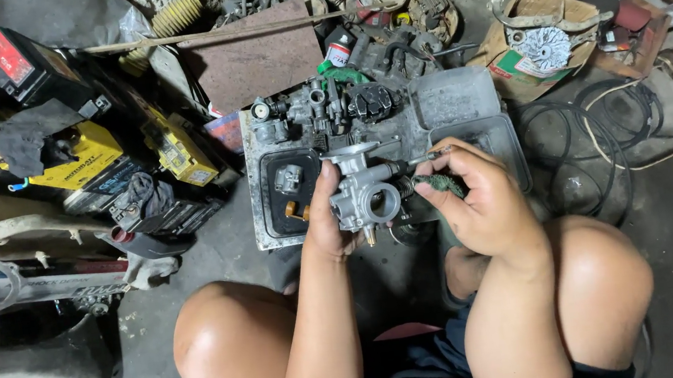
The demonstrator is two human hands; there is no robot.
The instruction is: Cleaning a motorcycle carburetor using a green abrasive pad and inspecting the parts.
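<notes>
Head view: left hand is clamped round a metal carburetor, held above the tray. Right hand pinches a thin tool and a green pad. The carburetor looks rigid, fairly heavy, probably oily; best gripped by its body.

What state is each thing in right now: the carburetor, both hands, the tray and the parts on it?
Carburetor body: lifted off the tray, bore facing the camera.
Left hand: gripping the carburetor body.
Right hand: holding a thin tool and a green scrubbing pad.
Metal tray: flat on the floor, dirty.
Second carburetor: resting on the tray.
</notes>
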